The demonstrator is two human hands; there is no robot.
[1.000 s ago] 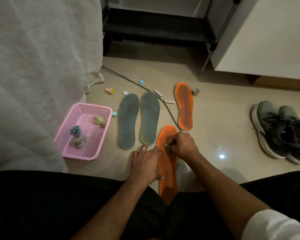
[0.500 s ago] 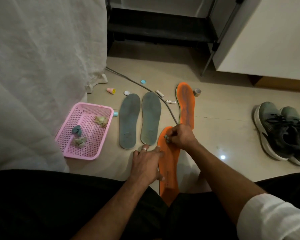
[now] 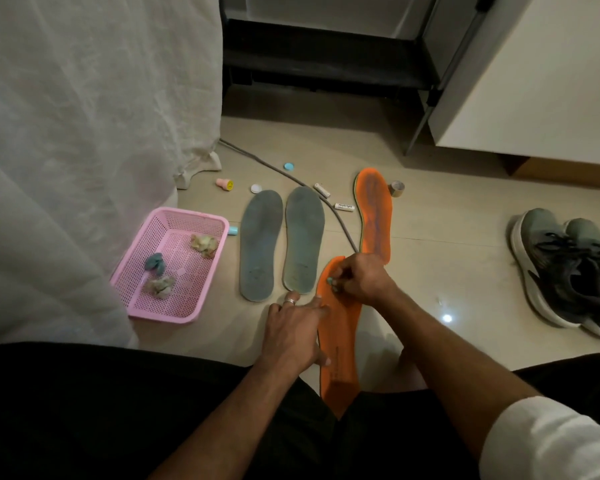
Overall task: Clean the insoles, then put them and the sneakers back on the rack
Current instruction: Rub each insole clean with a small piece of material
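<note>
Pink plastic basket (image 3: pixel 174 216) sits on the floor at far left with crumpled wipes (image 3: pixel 205 244) inside, and just right of it we have two grey insoles (image 3: pixel 261 244) lying side by side. Our left hand (image 3: pixel 293 336) lies flat with straight fingers on the near orange insole (image 3: pixel 340 344), while our right hand (image 3: pixel 362 278) pinches a small wad (image 3: pixel 332 283) against its toe end. Beyond lies the second orange insole (image 3: pixel 374 213), and the grey sneakers (image 3: pixel 568 268) stand well apart at far right.

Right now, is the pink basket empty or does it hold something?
Not empty. The pink basket stands upright on the floor and holds three crumpled wads, two pale and one bluish; what they are made of cannot be told.
</note>
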